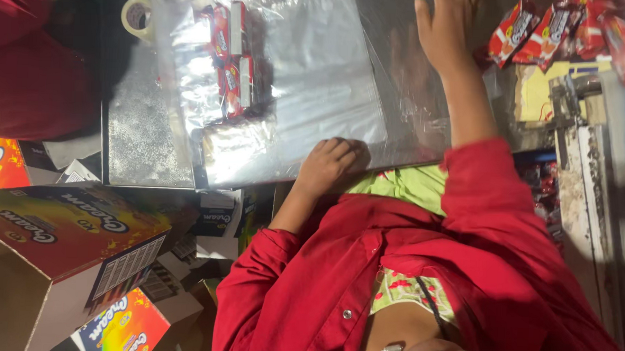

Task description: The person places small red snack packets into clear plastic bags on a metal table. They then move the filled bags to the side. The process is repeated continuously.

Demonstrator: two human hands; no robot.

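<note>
Packing looks midway. The left hand is curled closed at the near edge of the clear plastic bag, with red rectangular snack packets inside, beyond its knuckles. The right hand lies flat with fingers together (tips cropped). The loose red packets just beside those fingers would need a sideways reach.

This looks like a small snack-packing workshop. A metal-topped worktable carries a clear plastic bag with red snack packets inside. More red packets are heaped past the table's far end, a tape roll lies at its corner, and bright printed cartons stand stacked just beside it.
</note>
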